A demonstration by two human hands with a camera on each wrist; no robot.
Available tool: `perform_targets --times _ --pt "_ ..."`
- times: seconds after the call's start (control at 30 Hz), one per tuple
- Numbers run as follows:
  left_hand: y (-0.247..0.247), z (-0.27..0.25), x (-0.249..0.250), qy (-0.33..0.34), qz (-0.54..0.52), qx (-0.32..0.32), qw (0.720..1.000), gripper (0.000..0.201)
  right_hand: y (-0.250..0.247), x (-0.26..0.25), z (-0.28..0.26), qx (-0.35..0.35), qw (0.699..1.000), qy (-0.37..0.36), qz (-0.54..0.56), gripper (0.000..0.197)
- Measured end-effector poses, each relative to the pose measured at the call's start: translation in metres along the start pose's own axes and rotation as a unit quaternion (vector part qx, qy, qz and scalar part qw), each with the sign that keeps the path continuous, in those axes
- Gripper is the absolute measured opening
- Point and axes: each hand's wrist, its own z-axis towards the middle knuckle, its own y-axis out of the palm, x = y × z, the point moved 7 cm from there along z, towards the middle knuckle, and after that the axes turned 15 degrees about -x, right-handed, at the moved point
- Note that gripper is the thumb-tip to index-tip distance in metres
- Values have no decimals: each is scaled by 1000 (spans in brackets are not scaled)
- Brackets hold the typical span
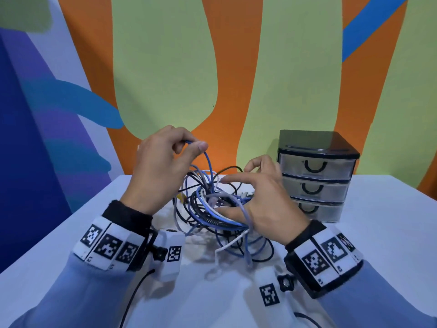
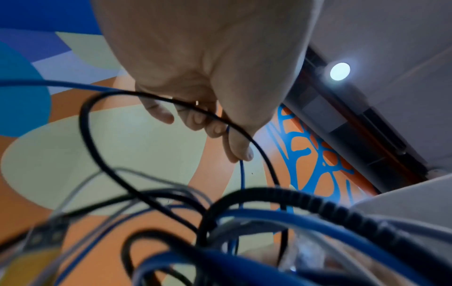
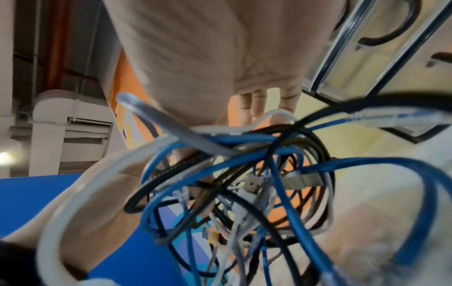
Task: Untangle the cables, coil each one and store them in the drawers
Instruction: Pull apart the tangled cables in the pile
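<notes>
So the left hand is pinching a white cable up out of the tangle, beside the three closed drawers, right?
Not quite: the cable pinched by the left hand is blue, not white, as the head view shows. It does rise from the tangle, beside the three closed drawers.

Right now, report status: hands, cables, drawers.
Left hand pinches a thin blue cable, lifted from the tangle. Right hand spread on the tangle, thumb under strands. Nothing coiled. Drawer unit: three drawers closed.

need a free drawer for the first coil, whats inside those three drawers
All three drawers are closed. Their fronts are translucent and look pale, with no clear shapes behind them. What, if anything, lies further back cannot be seen.
</notes>
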Motion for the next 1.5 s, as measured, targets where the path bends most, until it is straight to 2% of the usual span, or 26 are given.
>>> perform_targets --times 0.07,0.13,0.27,0.33,0.4,0.5,0.6,0.67,0.7,0.73,0.8,0.93,1.07,1.2,1.37,1.5 --pt "-1 1 2 10 -57 12 998 14 4 2 1 -33 999 8 -1 56" --pt "-1 -1 9 26 -107 16 994 15 7 0 2 -44 999 -21 10 52" --pt "1 -5 21 41 -176 13 983 20 4 -10 2 30 994 -90 58 36" --pt "2 -6 23 43 -200 11 979 23 2 -13 2 52 989 -112 84 25" --pt "0 -7 26 52 -209 20 976 22 1 -16 2 57 988 -127 70 23" --pt "-3 -9 31 76 -210 32 974 20 9 -10 5 17 997 -76 31 38" --pt "-1 -10 35 88 -198 13 976 19 18 4 8 -47 995 7 90 43" --pt "1 -10 37 94 -192 -6 977 16 17 12 9 -56 992 36 103 54" --pt "0 -11 38 98 -187 -16 977 15 15 13 10 -50 996 42 63 51" --pt "-1 -11 39 102 -177 -27 978 13 11 12 8 -40 998 46 14 41" --pt "-6 -11 39 103 -144 -62 982 13 2 18 6 -5 998 63 1 25" --pt "-12 -15 41 97 -70 -134 984 15 -7 35 1 48 992 116 31 25" --pt "-8 -18 39 68 23 -183 981 17 0 56 6 59 978 144 141 27" --pt "3 -18 29 3 151 -229 962 13 3 59 10 57 959 136 243 13" --pt "18 -15 17 -27 270 -196 942 15 7 57 13 46 930 114 345 24" --pt "34 -17 8 -50 322 -232 916 13 6 56 12 37 900 102 423 23"
